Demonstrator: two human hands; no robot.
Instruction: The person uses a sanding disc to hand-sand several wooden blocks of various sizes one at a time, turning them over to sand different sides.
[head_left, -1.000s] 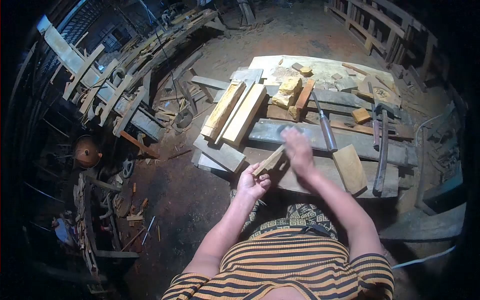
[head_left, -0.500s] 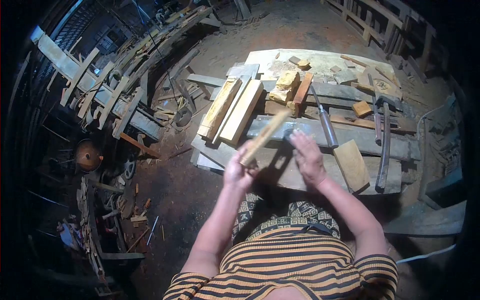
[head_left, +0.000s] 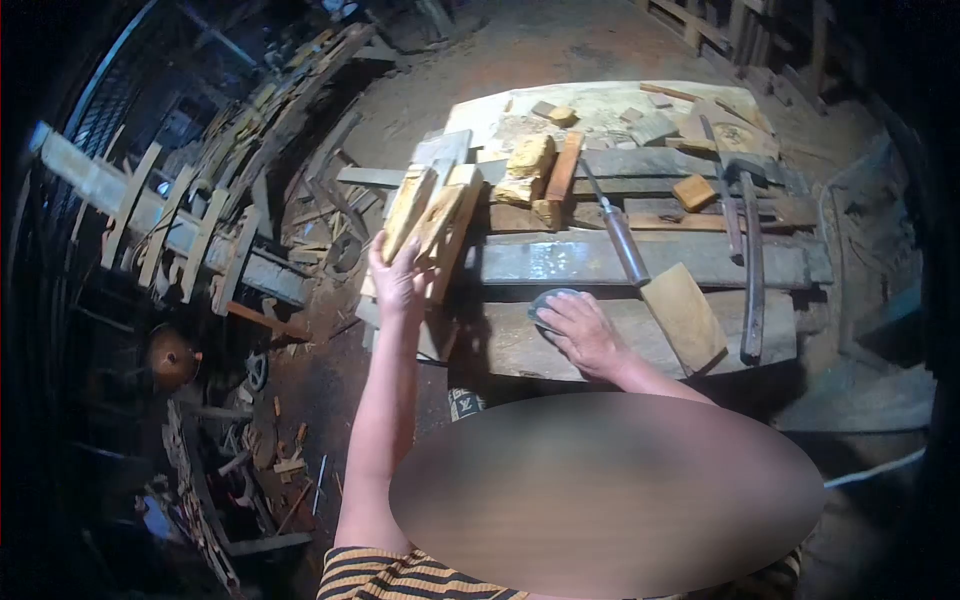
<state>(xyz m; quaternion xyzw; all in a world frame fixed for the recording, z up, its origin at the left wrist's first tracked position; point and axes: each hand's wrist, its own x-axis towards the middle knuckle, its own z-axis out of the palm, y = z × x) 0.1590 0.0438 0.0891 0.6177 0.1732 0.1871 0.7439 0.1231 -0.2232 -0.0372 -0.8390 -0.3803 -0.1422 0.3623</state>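
My left hand [head_left: 400, 275] is at the left end of the bench, its fingers closed around the near end of a pale piece of wood [head_left: 408, 205]. Right beside that piece lies another with a rough, brown-streaked top [head_left: 440, 222]. Low on the plank bench [head_left: 500, 335], my right hand [head_left: 583, 335] has its fingers curled over a dark round disc [head_left: 546, 308], which rests on the board. Just right of this hand is a smooth pale wood block [head_left: 685, 318]. Beyond it lies a chisel with a dark handle [head_left: 625, 245].
A rough yellow block [head_left: 525, 168] and a reddish strip [head_left: 564, 166] lie toward the back. A small orange block [head_left: 693, 192], a hammer [head_left: 733, 205] and a dark curved bar [head_left: 752, 290] are on the right. Scrap wood [head_left: 300, 80] piles up at left.
My left hand has moved left and forward with the wood, from in front of me to the other pieces. My right hand has come down slightly left, and its disc lies on the board.
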